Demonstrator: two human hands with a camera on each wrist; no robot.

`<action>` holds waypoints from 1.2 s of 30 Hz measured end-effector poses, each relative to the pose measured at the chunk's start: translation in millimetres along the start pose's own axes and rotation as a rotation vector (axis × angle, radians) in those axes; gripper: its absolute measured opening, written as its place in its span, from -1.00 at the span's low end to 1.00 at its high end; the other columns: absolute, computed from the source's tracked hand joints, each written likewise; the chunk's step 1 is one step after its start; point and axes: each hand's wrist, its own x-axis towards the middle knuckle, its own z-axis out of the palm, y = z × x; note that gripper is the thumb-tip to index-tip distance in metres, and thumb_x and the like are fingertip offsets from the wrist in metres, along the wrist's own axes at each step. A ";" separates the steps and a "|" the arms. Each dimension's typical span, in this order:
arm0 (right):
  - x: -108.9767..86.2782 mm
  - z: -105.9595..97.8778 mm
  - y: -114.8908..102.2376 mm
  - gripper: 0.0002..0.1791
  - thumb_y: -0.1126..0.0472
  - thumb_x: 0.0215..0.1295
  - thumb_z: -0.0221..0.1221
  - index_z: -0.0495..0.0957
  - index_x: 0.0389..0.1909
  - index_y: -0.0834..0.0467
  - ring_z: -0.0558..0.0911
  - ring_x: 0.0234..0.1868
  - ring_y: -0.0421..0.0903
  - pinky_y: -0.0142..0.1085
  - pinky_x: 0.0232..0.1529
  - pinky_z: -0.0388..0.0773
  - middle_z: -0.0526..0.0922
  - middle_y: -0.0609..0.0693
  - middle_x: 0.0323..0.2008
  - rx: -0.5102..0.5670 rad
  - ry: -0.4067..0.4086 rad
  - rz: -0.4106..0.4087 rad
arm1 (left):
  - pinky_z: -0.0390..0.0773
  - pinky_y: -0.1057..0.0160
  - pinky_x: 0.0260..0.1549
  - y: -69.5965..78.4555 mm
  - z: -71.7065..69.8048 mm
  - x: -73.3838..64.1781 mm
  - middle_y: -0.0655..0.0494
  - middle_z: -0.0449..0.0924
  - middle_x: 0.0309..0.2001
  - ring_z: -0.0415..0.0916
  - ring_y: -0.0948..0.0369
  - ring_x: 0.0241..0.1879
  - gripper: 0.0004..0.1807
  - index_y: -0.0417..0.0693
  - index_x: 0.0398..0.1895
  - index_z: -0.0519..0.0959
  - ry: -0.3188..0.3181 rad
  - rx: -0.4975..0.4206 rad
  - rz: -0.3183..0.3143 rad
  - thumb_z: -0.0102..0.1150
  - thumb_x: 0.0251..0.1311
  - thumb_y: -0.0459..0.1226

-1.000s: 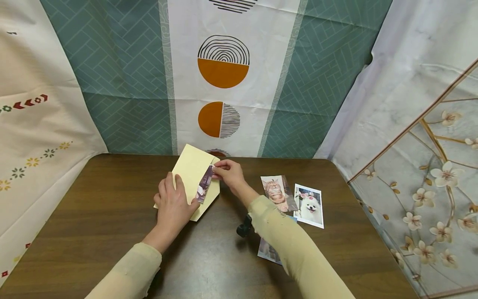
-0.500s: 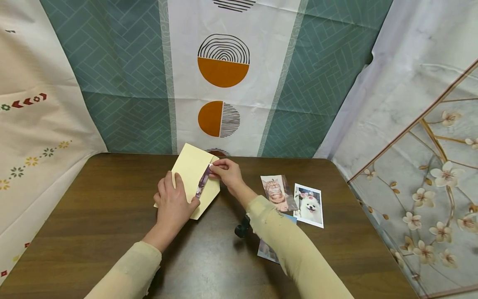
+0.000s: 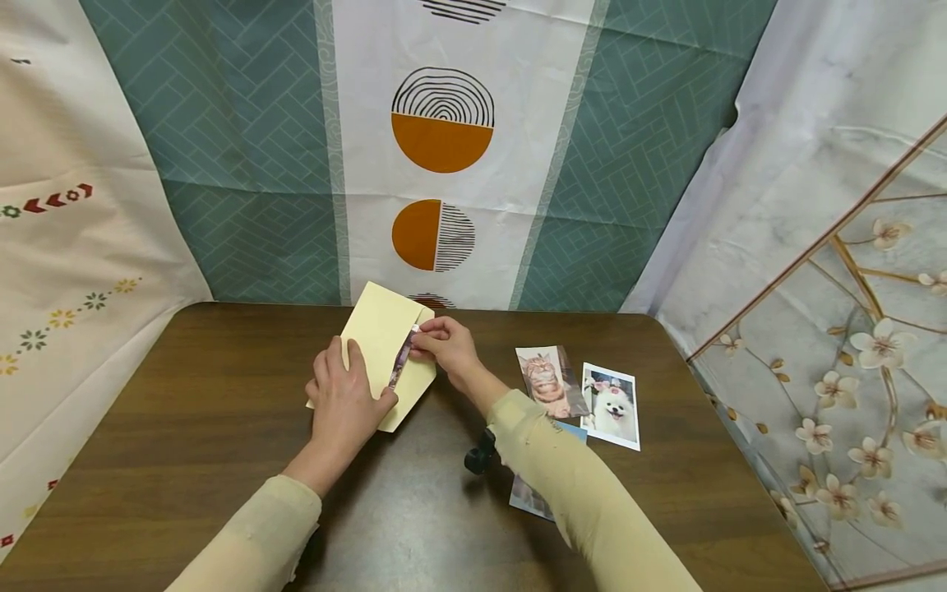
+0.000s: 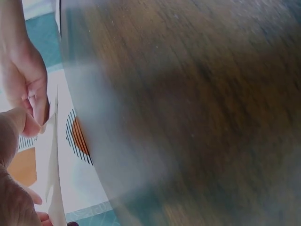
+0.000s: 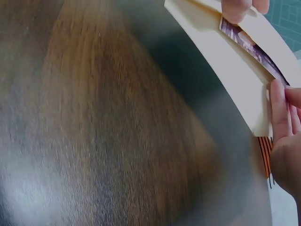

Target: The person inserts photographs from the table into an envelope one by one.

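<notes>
1. Yr L arm comes in from bottom left, sleeve pushed back off the wrist, reaching up over the brown table.
2. Yr L hand has its back up, fingers over the envelope's left edge, thumb out toward the opening; it's gripping the env.
3. The envelope, pale yellow, sits left of centre near the table's far edge, btwn yr hands, long sides slanted, flap side toward yr R.
4. The tucked photo is mostly inside the env; only a narrow purplish strip w/ some pale bits shows along the opening.
5. Yr R hand reaches in from the R, wrist bent, thumb & fingertips pinching the strip's upper end at the opening.
6. A dark object shows by yr R wrist; can't tell what.
7. Under yr R forearm: a bluish photo, partly hidden.
8. Beyond it, the orange-cat photo, then the white-dog photo w/ white border, far R.
</notes>
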 end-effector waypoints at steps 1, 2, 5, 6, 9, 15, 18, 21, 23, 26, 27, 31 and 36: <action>-0.7 0.8 -0.1 -0.81 0.62 0.34 0.26 0.54 -0.17 0.33 0.75 -0.35 -0.12 -0.28 -0.22 0.76 0.67 0.07 -0.37 0.007 0.005 -0.002 | 0.43 -0.50 -0.03 0.3 0.1 -0.1 -0.54 0.14 0.48 0.14 -0.44 0.41 0.04 -0.57 0.46 0.29 0.000 0.001 -0.001 0.56 0.02 -0.13; -1.2 1.6 -0.3 -0.80 0.62 0.33 0.26 0.53 -0.18 0.32 0.75 -0.36 -0.12 -0.29 -0.22 0.76 0.66 0.07 -0.38 0.012 0.010 -0.005 | 0.44 -0.50 -0.03 0.7 0.3 -0.3 -0.54 0.14 0.48 0.14 -0.44 0.41 0.03 -0.57 0.45 0.29 0.000 0.000 -0.001 0.55 0.03 -0.13; -1.8 3.3 -1.1 -0.78 0.62 0.33 0.27 0.51 -0.23 0.28 0.75 -0.37 -0.13 -0.28 -0.22 0.77 0.65 0.07 -0.39 0.026 0.021 -0.010 | 0.44 -0.51 -0.04 1.9 0.9 -1.0 -0.55 0.15 0.48 0.15 -0.44 0.40 0.02 -0.58 0.46 0.29 -0.007 -0.004 -0.004 0.53 0.04 -0.13; -1.8 3.5 -1.3 -0.78 0.61 0.33 0.28 0.52 -0.24 0.27 0.75 -0.38 -0.13 -0.28 -0.22 0.76 0.65 0.07 -0.39 0.025 0.025 -0.009 | 0.44 -0.51 -0.03 2.2 1.1 -1.2 -0.55 0.15 0.48 0.15 -0.45 0.40 0.02 -0.58 0.46 0.28 -0.013 -0.006 -0.007 0.52 0.05 -0.13; -1.2 3.9 -1.5 -0.79 0.60 0.33 0.29 0.52 -0.24 0.26 0.76 -0.41 -0.13 -0.28 -0.22 0.77 0.65 0.06 -0.41 0.020 0.034 -0.009 | 0.44 -0.51 -0.01 4.1 1.1 -1.8 -0.54 0.14 0.48 0.14 -0.44 0.41 0.03 -0.56 0.48 0.26 -0.039 -0.006 -0.019 0.51 0.07 -0.12; -1.2 4.6 0.1 -0.81 0.60 0.35 0.27 0.53 -0.20 0.29 0.77 -0.43 -0.12 -0.26 -0.19 0.77 0.68 0.06 -0.40 0.033 0.032 0.001 | 0.42 -0.51 0.05 7.7 0.0 -1.8 -0.52 0.11 0.50 0.11 -0.43 0.43 0.03 -0.55 0.51 0.24 -0.070 -0.025 -0.051 0.47 0.11 -0.10; -2.2 4.7 0.7 -0.81 0.59 0.36 0.26 0.53 -0.19 0.29 0.77 -0.42 -0.12 -0.25 -0.17 0.77 0.69 0.06 -0.40 0.039 0.025 -0.001 | 0.41 -0.51 0.07 8.7 -0.4 -1.5 -0.51 0.10 0.51 0.10 -0.42 0.44 0.01 -0.54 0.51 0.23 -0.079 -0.038 -0.062 0.44 0.12 -0.11; -3.4 3.8 0.3 -0.81 0.59 0.37 0.25 0.52 -0.20 0.28 0.78 -0.40 -0.11 -0.25 -0.17 0.77 0.71 0.07 -0.38 0.049 0.028 0.005 | 0.41 -0.51 0.07 7.7 0.0 -0.9 -0.51 0.10 0.51 0.10 -0.42 0.45 0.00 -0.54 0.51 0.23 -0.078 -0.038 -0.065 0.42 0.12 -0.12; -4.1 3.1 -0.2 -0.80 0.60 0.37 0.24 0.52 -0.21 0.26 0.78 -0.39 -0.09 -0.25 -0.18 0.77 0.72 0.09 -0.38 0.056 0.030 0.015 | 0.42 -0.51 0.06 6.6 0.3 -0.8 -0.51 0.11 0.50 0.11 -0.43 0.44 0.01 -0.54 0.51 0.23 -0.074 -0.037 -0.063 0.42 0.10 -0.12; -4.8 2.3 -0.9 -0.79 0.60 0.37 0.24 0.52 -0.21 0.25 0.79 -0.37 -0.08 -0.24 -0.17 0.77 0.73 0.10 -0.37 0.053 0.026 0.028 | 0.42 -0.51 0.05 5.3 0.5 -1.0 -0.52 0.10 0.50 0.11 -0.43 0.44 0.03 -0.54 0.52 0.23 -0.069 -0.039 -0.057 0.43 0.08 -0.11; -4.8 2.1 -1.0 -0.79 0.60 0.37 0.24 0.52 -0.21 0.25 0.79 -0.36 -0.08 -0.23 -0.17 0.77 0.73 0.10 -0.37 0.053 0.022 0.029 | 0.42 -0.51 0.05 5.0 0.6 -1.1 -0.52 0.10 0.50 0.11 -0.43 0.44 0.04 -0.54 0.52 0.22 -0.069 -0.038 -0.056 0.44 0.08 -0.11; -5.0 0.9 -1.6 -0.80 0.60 0.37 0.24 0.52 -0.20 0.26 0.80 -0.34 -0.06 -0.20 -0.15 0.78 0.74 0.11 -0.37 0.058 0.010 0.037 | 0.41 -0.51 0.05 4.4 0.3 -1.3 -0.52 0.09 0.51 0.10 -0.43 0.44 0.04 -0.53 0.53 0.21 -0.073 -0.042 -0.059 0.43 0.09 -0.11; -4.2 -2.5 -3.2 -0.79 0.60 0.38 0.23 0.50 -0.19 0.25 0.81 -0.31 -0.04 -0.18 -0.13 0.78 0.78 0.13 -0.35 0.061 -0.009 0.045 | 0.40 -0.51 0.05 4.4 -1.3 -0.8 -0.52 0.08 0.51 0.09 -0.44 0.44 0.03 -0.54 0.53 0.20 -0.073 -0.040 -0.058 0.43 0.11 -0.12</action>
